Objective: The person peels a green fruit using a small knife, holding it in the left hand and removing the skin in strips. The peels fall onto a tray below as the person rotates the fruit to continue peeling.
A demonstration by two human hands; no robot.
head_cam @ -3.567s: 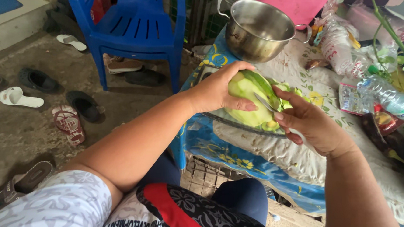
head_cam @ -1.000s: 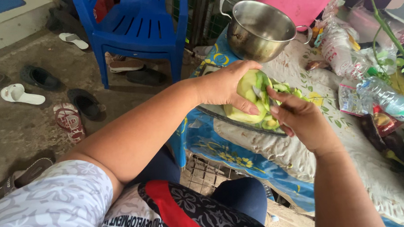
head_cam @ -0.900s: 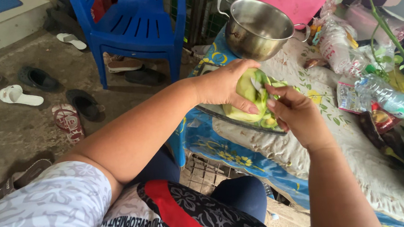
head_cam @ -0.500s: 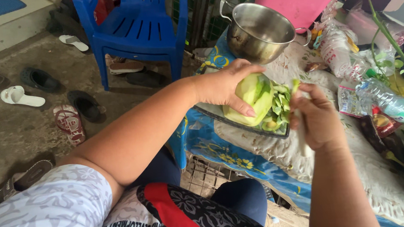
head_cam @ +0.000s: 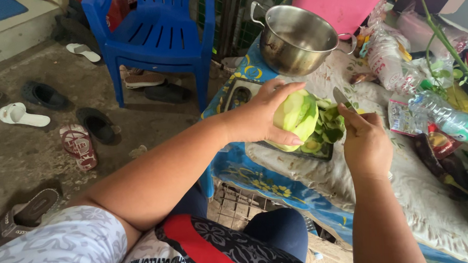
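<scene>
The right hand has drawn back from the fruit since a moment ago: its grip is closed around a knife, whose blade now points up and away, clear of the flesh, where earlier it lay against the fruit. The left hand keeps its grip wrapped on the one green fruit, partly peeled, fingers over the top and thumb beneath, holding it just above a dark tray at the near edge of the bench. The fruit is turned a little, showing more pale cut faces than before.

On the tray beside the fruit lies a heap of green peelings, too many to count. Beyond stands one steel pot with two handles, and to the right one plastic bottle lies on its side. One blue plastic chair stands on the floor, with several loose sandals around it.
</scene>
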